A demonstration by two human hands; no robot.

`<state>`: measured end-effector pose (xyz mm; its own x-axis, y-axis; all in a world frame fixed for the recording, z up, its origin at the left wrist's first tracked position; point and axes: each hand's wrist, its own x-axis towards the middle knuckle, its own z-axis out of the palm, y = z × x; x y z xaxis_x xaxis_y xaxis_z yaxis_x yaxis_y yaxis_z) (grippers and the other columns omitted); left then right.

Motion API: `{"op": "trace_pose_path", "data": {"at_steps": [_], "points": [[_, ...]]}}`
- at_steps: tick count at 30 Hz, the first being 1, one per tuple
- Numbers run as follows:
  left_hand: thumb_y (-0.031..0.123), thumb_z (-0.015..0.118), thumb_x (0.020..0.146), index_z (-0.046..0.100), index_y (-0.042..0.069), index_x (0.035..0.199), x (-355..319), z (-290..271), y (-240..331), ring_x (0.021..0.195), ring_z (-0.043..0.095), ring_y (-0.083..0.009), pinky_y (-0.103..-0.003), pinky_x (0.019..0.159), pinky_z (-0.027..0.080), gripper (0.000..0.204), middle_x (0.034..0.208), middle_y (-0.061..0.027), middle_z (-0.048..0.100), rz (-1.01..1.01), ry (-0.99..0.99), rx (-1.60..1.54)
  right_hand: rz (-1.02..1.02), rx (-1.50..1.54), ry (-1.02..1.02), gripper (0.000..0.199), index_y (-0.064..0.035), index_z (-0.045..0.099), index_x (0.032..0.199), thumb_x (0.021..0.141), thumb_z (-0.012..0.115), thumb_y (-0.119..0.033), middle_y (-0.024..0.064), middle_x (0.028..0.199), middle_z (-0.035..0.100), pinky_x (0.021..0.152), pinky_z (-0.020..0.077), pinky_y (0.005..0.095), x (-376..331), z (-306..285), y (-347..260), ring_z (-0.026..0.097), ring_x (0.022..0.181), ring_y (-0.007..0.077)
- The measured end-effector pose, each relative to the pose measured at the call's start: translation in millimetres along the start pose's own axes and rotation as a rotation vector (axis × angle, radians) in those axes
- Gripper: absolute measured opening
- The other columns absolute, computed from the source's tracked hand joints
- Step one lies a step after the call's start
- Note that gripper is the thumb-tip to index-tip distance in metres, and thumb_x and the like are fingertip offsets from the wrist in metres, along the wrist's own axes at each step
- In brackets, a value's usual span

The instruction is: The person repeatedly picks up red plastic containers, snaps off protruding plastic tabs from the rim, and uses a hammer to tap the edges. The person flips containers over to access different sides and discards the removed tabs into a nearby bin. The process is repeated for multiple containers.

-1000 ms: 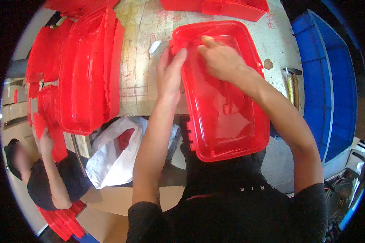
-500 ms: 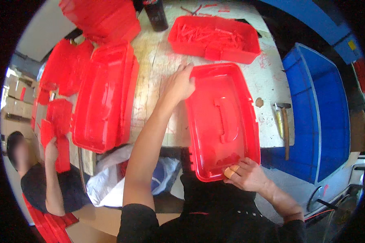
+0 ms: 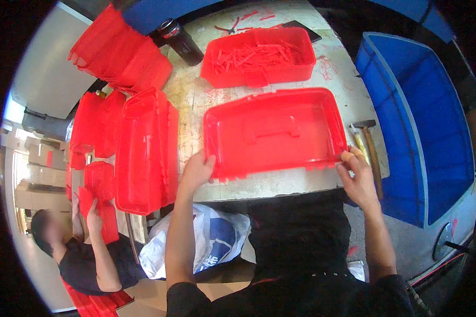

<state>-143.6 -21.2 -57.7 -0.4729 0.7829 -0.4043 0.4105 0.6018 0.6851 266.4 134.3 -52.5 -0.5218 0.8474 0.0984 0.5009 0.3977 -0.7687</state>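
Red plastic case half (image 3: 275,132) lies open-side up on the worn table (image 3: 195,95), near edge. Left hand (image 3: 197,169) grips its left corner, right hand (image 3: 357,177) pinches the right corner. Hammer (image 3: 369,145) just beside; red parts bin (image 3: 259,55) behind

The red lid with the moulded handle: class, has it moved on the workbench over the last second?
Yes. The red lid has turned from lengthwise to crosswise on the workbench, held by left hand and right hand.
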Motion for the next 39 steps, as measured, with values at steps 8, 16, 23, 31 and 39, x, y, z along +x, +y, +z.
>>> {"op": "trace_pose_path", "data": {"at_steps": [8,16,23,31,39], "points": [[0.033,0.069,0.092,0.059,-0.002,0.126,21,-4,0,0.101,0.068,-0.028,-0.039,0.093,0.051,0.049,0.106,-0.0197,0.071,0.219,0.436,0.016,0.273,0.093,-0.05,0.024,0.0016,0.062,0.115,0.096,0.062,-0.013,0.0157,0.107,0.068,0.077,0.0536,0.0331,24,-40,5,0.067,0.092,0.022],[0.005,0.067,0.089,0.06,-0.001,0.12,43,-6,52,0.108,0.062,-0.0177,-0.032,0.095,0.049,0.032,0.119,-0.0144,0.066,0.556,0.59,-0.44,0.061,0.471,0.121,0.037,-0.0025,0.06,0.13,0.093,0.062,-0.001,0.0088,0.116,0.068,0.088,0.0516,0.0314,75,2,19,0.064,0.103,0.0166],[-0.009,0.053,0.071,0.066,0.002,0.109,-80,-2,0,0.129,0.052,-0.0335,-0.04,0.109,0.038,0.042,0.134,-0.0187,0.057,0.79,0.363,-0.323,0.017,0.303,0.051,0.028,0.0018,0.066,0.116,0.091,0.054,0.0,0.0115,0.121,0.068,0.1,0.0466,0.0342,62,-14,70,0.062,0.112,0.0204],[0.019,0.063,0.072,0.072,0.004,0.074,-198,-9,-293,0.076,0.066,-0.0373,-0.046,0.072,0.051,0.018,0.079,-0.0201,0.068,-0.275,-0.036,0.076,0.16,0.186,0.156,0.03,0.0009,0.064,0.12,0.093,0.058,-0.011,0.0081,0.117,0.065,0.086,0.0464,0.028,-29,-14,87,0.06,0.106,0.0174],[0.019,0.058,0.086,0.074,0.002,0.092,-71,27,-478,0.084,0.068,-0.0352,-0.043,0.079,0.053,0.025,0.092,-0.0236,0.07,-0.525,0.285,0.46,0.297,0.095,-0.042,0.01,-0.0017,0.065,0.093,0.094,0.056,0.003,0.0007,0.089,0.061,0.068,0.043,0.0237,-90,11,-3,0.052,0.077,0.0093]]}}
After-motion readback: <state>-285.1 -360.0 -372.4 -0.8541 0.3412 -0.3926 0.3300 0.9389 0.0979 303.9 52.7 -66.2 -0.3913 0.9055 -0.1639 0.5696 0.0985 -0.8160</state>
